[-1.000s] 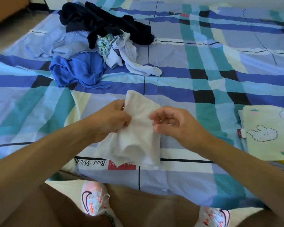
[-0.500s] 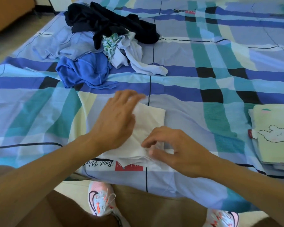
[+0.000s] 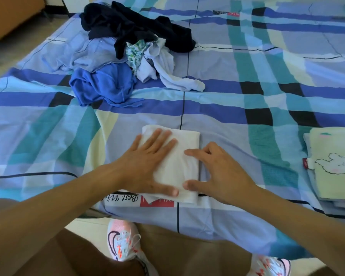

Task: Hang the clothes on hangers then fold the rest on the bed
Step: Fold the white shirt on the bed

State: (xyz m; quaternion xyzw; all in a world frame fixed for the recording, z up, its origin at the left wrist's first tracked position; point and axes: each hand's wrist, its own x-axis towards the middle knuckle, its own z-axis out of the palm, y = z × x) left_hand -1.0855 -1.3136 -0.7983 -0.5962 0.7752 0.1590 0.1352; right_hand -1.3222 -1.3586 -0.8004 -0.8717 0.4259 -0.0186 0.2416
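Left hand point(image 3: 145, 166), fingers spread flat, hides much of the folded white fabric cloth point(image 3: 189, 141); right hand point(image 3: 221, 172) seemingly presses its edge with forefinger and thumb.

bright, even daylight, soft shadows; wide-angle bending at the edges (corners slightly blurred), centre fairly sharp.

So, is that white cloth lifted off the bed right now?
No, the white cloth lies flat on the bed under the left hand, whose fingers are straight.

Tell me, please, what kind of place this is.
Probably a bedroom: a plaid-sheeted bed, a pile of unfolded clothes on it, and a folded stack at the right.
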